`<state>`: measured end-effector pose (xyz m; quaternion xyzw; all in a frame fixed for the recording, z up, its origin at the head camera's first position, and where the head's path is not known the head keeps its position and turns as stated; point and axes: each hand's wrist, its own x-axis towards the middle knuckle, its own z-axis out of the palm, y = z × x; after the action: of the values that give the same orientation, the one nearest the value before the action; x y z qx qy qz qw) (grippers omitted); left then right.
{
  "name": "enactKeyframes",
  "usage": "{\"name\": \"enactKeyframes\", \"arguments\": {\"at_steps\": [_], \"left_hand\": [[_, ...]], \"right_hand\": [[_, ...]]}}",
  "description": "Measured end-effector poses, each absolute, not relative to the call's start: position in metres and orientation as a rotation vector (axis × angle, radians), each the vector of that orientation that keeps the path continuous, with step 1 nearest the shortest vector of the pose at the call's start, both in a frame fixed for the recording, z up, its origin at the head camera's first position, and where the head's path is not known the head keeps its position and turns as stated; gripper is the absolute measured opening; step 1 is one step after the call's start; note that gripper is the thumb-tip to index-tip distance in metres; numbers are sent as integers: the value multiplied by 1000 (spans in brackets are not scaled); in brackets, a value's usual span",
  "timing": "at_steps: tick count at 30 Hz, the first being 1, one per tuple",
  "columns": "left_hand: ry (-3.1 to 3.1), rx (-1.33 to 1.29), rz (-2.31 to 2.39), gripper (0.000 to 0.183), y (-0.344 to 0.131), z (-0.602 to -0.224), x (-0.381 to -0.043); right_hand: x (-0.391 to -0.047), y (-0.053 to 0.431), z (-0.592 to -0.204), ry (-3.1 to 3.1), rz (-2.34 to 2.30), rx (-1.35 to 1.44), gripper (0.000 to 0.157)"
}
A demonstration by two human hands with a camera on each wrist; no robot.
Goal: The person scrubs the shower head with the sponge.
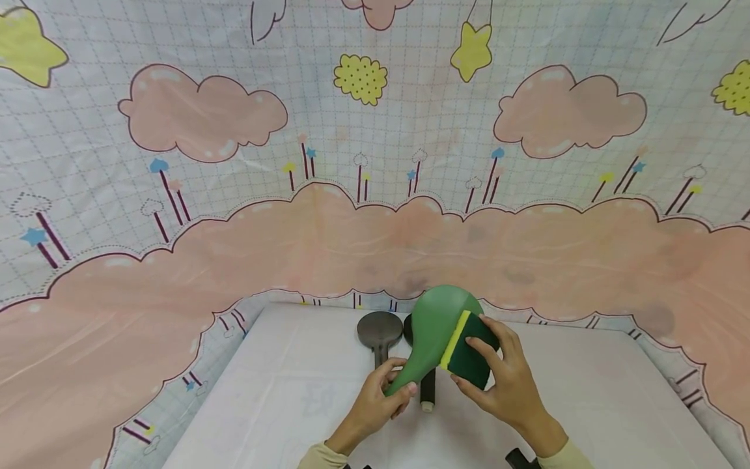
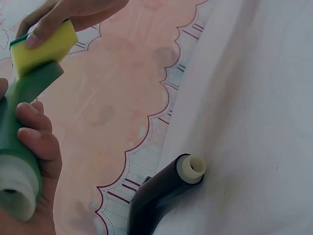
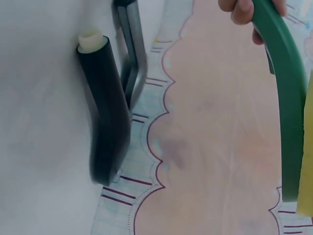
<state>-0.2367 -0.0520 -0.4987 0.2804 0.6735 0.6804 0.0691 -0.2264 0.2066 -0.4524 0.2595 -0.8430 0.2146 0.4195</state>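
Note:
My left hand (image 1: 375,402) grips the narrow handle of a green handheld shower head (image 1: 435,319), raised above the table with its round head tilted up and away. A hollow whitish connector shows at the handle's end in the left wrist view. My right hand (image 1: 510,384) holds a yellow sponge (image 2: 49,46) with a dark green scouring side between thumb and fingers. Its yellow side lies against the green head, near the right edge. Below, a black shower head (image 1: 428,391) with a pale connector lies on the table, partly hidden by the green one.
A dark grey shower head (image 1: 379,330) lies left of the black one, its handle partly behind my left hand. The white table (image 1: 586,391) ends at a patterned curtain (image 1: 363,247) with pink clouds and stars. Black camera mounts show at the bottom edge.

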Motion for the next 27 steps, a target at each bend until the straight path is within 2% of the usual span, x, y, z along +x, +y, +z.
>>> {"name": "enactKeyframes", "arguments": {"at_steps": [15,23,27], "left_hand": [[2040,883,2047,28,-52,-493,-236],[2106,874,1972,26,-55,-491,-233],[2137,865,1946,27,-55,-492,-231]], "right_hand": [[-235,217,-440,-2009,592,668,68],[-243,228,-436,-2023,663,596,76],[-242,232,-434,-2093,677,548,71]]}}
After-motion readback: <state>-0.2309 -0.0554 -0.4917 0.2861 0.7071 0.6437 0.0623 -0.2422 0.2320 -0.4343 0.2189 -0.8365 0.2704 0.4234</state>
